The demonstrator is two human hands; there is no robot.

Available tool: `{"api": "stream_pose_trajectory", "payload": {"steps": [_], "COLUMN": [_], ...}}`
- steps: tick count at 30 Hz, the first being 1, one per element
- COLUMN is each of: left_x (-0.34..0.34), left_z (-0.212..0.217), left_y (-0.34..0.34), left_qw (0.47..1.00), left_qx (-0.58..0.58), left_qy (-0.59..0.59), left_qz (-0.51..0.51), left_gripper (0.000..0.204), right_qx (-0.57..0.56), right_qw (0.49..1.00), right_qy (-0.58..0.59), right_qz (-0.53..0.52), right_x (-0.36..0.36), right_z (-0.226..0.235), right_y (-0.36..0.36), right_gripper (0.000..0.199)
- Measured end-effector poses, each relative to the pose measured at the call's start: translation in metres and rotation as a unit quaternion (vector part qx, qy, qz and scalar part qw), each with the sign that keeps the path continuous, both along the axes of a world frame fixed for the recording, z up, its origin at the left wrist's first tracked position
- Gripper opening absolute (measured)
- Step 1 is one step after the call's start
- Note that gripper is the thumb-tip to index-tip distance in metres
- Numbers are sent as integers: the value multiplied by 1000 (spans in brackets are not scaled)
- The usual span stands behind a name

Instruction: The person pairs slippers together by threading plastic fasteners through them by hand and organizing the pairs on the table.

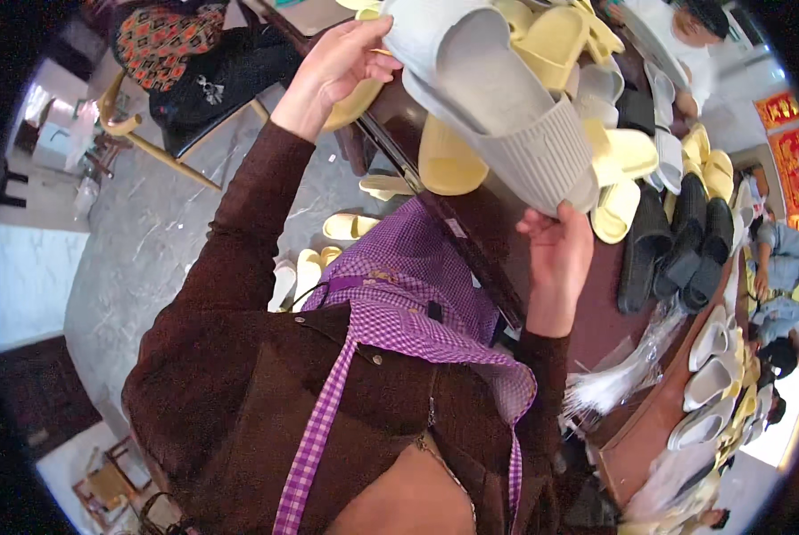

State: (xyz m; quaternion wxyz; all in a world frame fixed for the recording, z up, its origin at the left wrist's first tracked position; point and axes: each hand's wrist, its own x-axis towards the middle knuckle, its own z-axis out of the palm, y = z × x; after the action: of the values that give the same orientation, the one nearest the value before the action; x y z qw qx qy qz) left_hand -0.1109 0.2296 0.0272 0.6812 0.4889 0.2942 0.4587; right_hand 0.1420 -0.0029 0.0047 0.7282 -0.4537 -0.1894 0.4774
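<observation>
A light grey slide slipper [542,152] with a ribbed strap is held up in front of me, large and close to the camera. A paler grey slipper [426,40] lies against it at the heel end, partly covered. My left hand [350,67] grips the heel end, its thumb on the edge and its fingers curled beneath. At the toe end my right hand [560,245] pinches the rim; some of its fingers are hidden by the slipper. A yellow slipper [453,160] lies on the dark table just under the held one.
Yellow slippers [627,156] and black slippers [645,241] crowd the dark red table [596,330]. A bundle of clear plastic strips [613,379] lies nearer. More slippers [350,226] are on the floor at left, beyond them a wooden chair [150,143]. Other people [778,259] sit at right.
</observation>
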Motion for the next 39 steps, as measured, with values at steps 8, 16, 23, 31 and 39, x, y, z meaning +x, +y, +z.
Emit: {"api": "stream_pose_trajectory", "payload": {"steps": [8,16,23,31,39], "left_x": [56,100,199,242,195], "left_z": [16,27,-17,-58,-50], "left_y": [-42,-69,-82,-90,-134], "left_qw": [993,983,934,902,927], "left_qx": [-42,77,69,361,342], "left_qy": [-76,13,78,183,131], "left_qz": [-83,-167,-341,-152,-87], "left_gripper": [35,31,34,48,41], "right_qx": [26,-139,-223,-216,-331], "right_qw": [985,929,911,851,730], "right_qy": [-155,-275,-343,-447,-504], "right_qz": [-75,-206,-43,-172,-322], "right_x": [22,102,172,194,127], "right_z": [24,43,57,35,47], "right_y": [-99,-197,-137,-116,-258], "right_gripper": [39,26,27,32,20]}}
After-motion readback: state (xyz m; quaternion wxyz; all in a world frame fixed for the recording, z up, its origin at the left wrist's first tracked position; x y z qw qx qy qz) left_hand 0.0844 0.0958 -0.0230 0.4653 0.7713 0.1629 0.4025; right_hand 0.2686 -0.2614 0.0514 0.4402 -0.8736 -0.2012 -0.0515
